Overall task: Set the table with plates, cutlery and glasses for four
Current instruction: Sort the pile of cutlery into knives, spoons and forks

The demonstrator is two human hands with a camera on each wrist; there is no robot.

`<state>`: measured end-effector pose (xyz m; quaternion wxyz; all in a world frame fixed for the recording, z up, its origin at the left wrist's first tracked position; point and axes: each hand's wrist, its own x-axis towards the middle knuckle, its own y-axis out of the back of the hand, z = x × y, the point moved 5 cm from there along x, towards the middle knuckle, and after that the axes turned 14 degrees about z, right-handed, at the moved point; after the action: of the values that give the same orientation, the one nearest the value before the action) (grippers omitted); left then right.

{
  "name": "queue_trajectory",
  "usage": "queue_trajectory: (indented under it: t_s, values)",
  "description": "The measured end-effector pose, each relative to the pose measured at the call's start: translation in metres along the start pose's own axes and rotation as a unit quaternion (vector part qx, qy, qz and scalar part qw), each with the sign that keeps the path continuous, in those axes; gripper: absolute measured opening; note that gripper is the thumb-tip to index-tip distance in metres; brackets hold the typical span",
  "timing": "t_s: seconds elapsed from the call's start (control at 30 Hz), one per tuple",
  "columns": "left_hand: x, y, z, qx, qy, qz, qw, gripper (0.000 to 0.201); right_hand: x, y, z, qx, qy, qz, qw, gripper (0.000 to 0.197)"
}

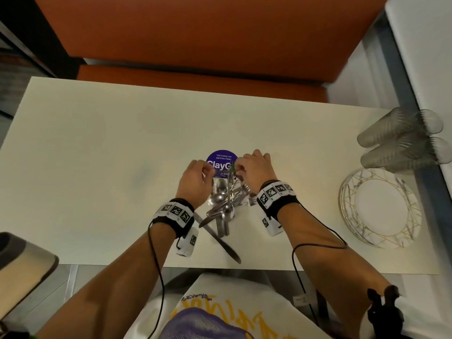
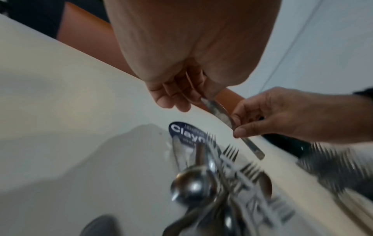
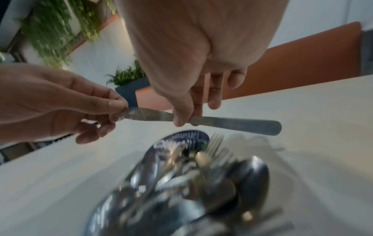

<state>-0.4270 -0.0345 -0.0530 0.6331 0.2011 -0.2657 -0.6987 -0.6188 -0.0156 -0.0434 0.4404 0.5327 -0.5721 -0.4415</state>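
A table knife [image 3: 222, 123] hangs in the air between both hands, above a loose pile of forks, spoons and knives [image 1: 223, 204] at the table's near middle. My left hand [image 1: 208, 172] pinches the blade end with thumb and fingers. My right hand [image 1: 238, 171] pinches the same knife [image 2: 220, 113] near its middle, and the handle end sticks out free. Stacked white plates [image 1: 381, 209] with gold lines sit at the right. Behind them, several clear glasses [image 1: 401, 138] lie on their sides.
A round purple sticker [image 1: 221, 157] lies on the white table [image 1: 97, 155] just beyond the pile. Another knife [image 1: 220, 241] points toward the near edge. An orange bench [image 1: 195, 33] runs along the far side. A chair corner [image 1: 22, 260] is at the lower left.
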Motion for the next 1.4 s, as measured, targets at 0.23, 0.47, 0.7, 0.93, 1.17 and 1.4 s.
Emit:
queue_trajectory:
  t_s: [0.23, 0.47, 0.7, 0.93, 1.17, 1.4]
  values:
    - [0.028, 0.031, 0.032, -0.172, 0.106, 0.033, 0.979, 0.032, 0.024, 0.063, -0.012, 0.249, -0.126, 0.154, 0.948, 0.004]
    - [0.026, 0.03, 0.036, -0.347, 0.168, -0.077, 0.919, 0.031, 0.023, 0.074, -0.055, 0.404, -0.173, 0.15, 0.886, 0.012]
    - [0.009, 0.042, 0.009, -0.264, 0.187, -0.05, 0.945, 0.029, 0.019, 0.042, -0.076, 0.424, -0.2, 0.102, 0.877, 0.01]
    - [0.001, 0.056, -0.039, -0.216, 0.244, -0.02, 0.945, 0.032, 0.016, -0.027, -0.069, 0.106, -0.19, -0.048, 0.975, 0.015]
    - [-0.003, 0.065, -0.061, -0.198, 0.266, -0.011, 0.943, 0.032, 0.021, -0.061, -0.078, -0.114, -0.135, -0.143, 0.974, 0.054]
    - [0.0, 0.068, -0.071, -0.197, 0.273, -0.002, 0.941, 0.032, 0.029, -0.07, -0.08, -0.105, -0.16, -0.158, 0.969, 0.051]
